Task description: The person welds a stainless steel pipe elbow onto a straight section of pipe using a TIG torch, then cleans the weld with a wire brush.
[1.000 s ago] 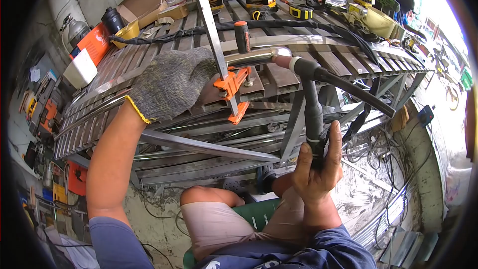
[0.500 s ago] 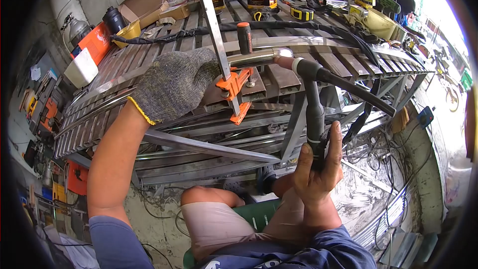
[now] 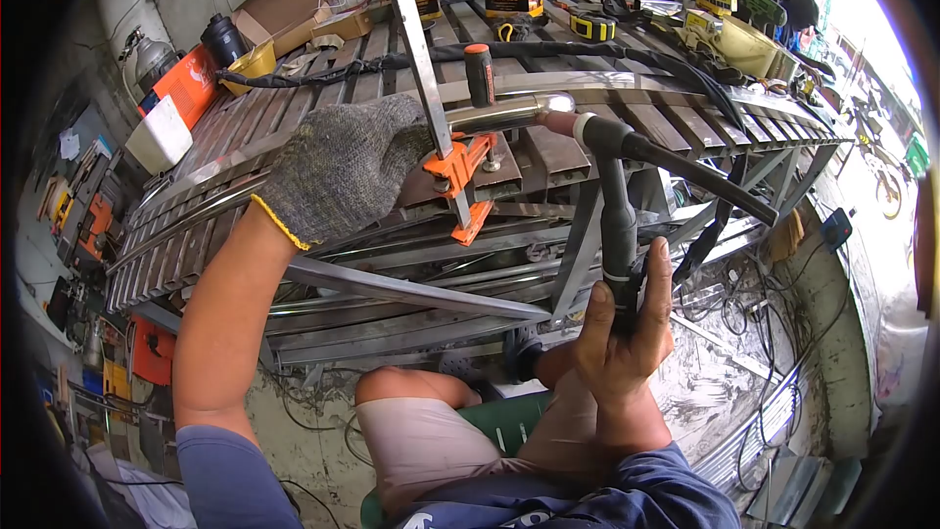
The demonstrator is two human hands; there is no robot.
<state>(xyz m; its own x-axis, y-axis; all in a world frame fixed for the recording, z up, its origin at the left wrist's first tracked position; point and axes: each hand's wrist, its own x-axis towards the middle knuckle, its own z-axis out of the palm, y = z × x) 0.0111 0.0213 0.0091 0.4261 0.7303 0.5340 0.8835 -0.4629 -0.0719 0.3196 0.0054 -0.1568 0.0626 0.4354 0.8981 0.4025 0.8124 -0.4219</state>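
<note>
My left hand (image 3: 348, 168), in a grey knitted glove with a yellow cuff, is closed around the shiny metal pipe (image 3: 494, 116) beside an orange bar clamp (image 3: 452, 168). The fingertips are partly hidden behind the clamp's upright bar. My bare right hand (image 3: 627, 333) grips the black handle of a welding torch (image 3: 619, 216), thumb and index finger pointing up along it. The torch's pinkish nozzle (image 3: 558, 123) is at the bend of the pipe. An orange-topped cylinder (image 3: 480, 75) stands just behind the pipe.
A slatted metal table (image 3: 558, 157) spans the view. Across it runs a black sleeved cable (image 3: 392, 61). At the back are a cardboard box (image 3: 286, 10), a yellow tub (image 3: 514, 0), a tape measure (image 3: 593, 27) and a yellow basin (image 3: 746, 47). Cables (image 3: 774, 333) lie on the floor at right.
</note>
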